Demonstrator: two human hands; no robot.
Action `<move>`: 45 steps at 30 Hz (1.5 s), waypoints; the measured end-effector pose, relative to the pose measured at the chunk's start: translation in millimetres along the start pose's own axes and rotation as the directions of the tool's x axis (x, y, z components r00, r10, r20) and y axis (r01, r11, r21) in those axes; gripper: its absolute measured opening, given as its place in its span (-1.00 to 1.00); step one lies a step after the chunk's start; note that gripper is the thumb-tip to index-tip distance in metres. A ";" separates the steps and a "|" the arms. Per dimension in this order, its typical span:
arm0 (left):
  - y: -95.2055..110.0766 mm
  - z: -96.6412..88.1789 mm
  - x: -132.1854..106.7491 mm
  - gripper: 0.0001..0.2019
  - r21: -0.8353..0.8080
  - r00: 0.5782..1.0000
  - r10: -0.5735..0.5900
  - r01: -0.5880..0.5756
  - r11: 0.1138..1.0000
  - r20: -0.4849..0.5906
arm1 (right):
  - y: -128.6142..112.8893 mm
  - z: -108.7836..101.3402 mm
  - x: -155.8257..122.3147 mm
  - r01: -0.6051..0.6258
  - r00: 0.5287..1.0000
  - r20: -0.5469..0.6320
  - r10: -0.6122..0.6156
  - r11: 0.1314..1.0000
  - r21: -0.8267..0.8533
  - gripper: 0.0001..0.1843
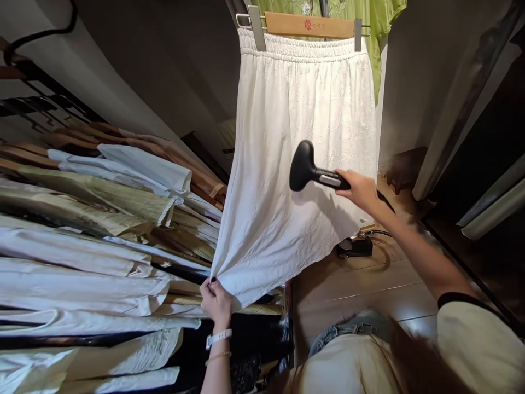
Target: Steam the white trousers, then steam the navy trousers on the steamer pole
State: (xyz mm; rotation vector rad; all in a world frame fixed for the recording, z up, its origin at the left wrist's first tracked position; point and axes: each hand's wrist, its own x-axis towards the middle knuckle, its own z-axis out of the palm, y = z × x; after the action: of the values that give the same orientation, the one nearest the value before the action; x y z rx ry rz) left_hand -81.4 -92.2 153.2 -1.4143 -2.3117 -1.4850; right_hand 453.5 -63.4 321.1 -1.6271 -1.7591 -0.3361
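Note:
A white crinkled cotton skirt [283, 164] with an elastic waist hangs from a wooden clip hanger [308, 25]. My left hand [216, 303] is shut on the skirt's lower corner, pulling the cloth taut. My right hand [359, 191] grips the handle of a black handheld garment steamer [315, 169]. The steamer's head sits against or very close to the front of the skirt. A black base unit [355, 246] lies on the floor beyond, with a coiled hose leading from it.
A dense rail of hanging pale, white and olive garments [82, 246] fills the left side. A green top [381, 33] hangs behind the skirt. A wooden floor [361, 290] lies below, with a dark wooden item [406, 167] by the wall and a door frame [463, 104] at right.

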 end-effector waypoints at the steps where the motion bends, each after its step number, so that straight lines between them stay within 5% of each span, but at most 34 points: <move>1: -0.2 -1.6 1.4 -0.64 0.007 1.000 0.004 -0.004 1.000 -0.005 | 2.0 -6.8 16.4 0.027 1.000 -0.003 -0.027 0.999 -0.032 -0.35; 7: -4.9 -9.8 1.2 -0.64 0.051 0.998 0.050 -0.053 0.997 0.044 | 7.6 -36.3 97.8 0.089 0.989 -0.124 -0.086 0.996 0.012 -0.36; 13: -5.5 -18.9 -4.2 -0.67 0.061 0.993 0.071 -0.077 0.995 0.094 | 17.9 -37.8 135.9 0.097 0.985 -0.147 -0.086 0.993 0.071 -0.43; 18: -8.7 -25.4 -10.3 -0.68 0.069 0.982 0.056 -0.069 0.995 0.179 | 15.3 -0.6 128.9 0.080 0.992 -0.108 -0.068 0.991 0.107 -0.42; 27: -7.3 -39.6 -17.9 -0.59 0.047 0.958 0.050 -0.066 0.997 0.284 | -9.7 62.6 73.4 0.075 0.994 0.072 -0.088 0.983 0.166 -0.44; 32: -7.2 -45.3 -22.2 -0.58 0.097 0.966 0.021 -0.048 0.994 0.256 | -21.3 66.1 75.3 0.065 0.995 0.060 -0.077 0.982 0.175 -0.42; 37: -7.5 -47.0 -28.7 -0.63 0.108 0.965 0.009 -0.039 0.993 0.263 | -30.3 58.8 109.2 0.029 0.996 -0.089 -0.013 0.982 0.189 -0.36; 45: -7.2 -54.9 -32.1 -0.61 0.100 0.961 0.001 -0.029 0.995 0.276 | -30.4 40.5 141.8 0.025 0.988 -0.156 0.007 0.980 0.199 -0.37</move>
State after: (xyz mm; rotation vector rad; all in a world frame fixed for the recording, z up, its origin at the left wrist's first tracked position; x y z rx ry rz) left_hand -89.9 -154.9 162.3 -1.7011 -2.4836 -1.2104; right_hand 417.7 64.8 391.6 -1.4121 -1.6273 -0.2735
